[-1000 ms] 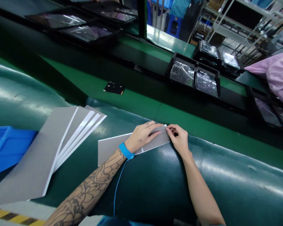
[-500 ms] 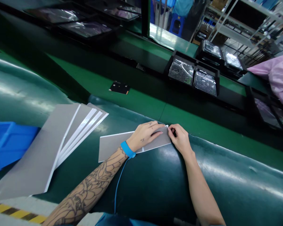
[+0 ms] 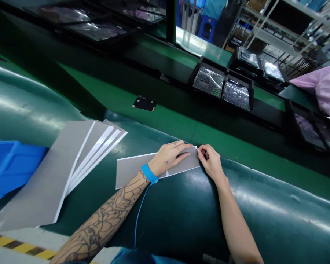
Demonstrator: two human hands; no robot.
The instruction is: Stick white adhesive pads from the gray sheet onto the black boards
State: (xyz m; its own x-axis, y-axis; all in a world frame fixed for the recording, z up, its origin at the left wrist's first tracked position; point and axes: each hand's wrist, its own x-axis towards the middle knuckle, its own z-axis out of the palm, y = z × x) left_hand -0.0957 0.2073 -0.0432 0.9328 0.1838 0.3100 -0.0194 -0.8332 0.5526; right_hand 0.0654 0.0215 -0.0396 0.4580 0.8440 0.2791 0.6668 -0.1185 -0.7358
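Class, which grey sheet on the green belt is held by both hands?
The lone sheet touched by the left hand and right hand; the others lie fanned further left.

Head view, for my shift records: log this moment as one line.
left hand: flat on grey sheet | right hand: fingers on sheet's right end

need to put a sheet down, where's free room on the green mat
Glossy dark green mat is bare right of the right hand. Crowded: the left hand on a grey sheet, and fanned grey sheets beside a blue plastic bin.

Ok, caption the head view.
Left hand presses a grey sheet, right hand pinches its corner, on a green belt.
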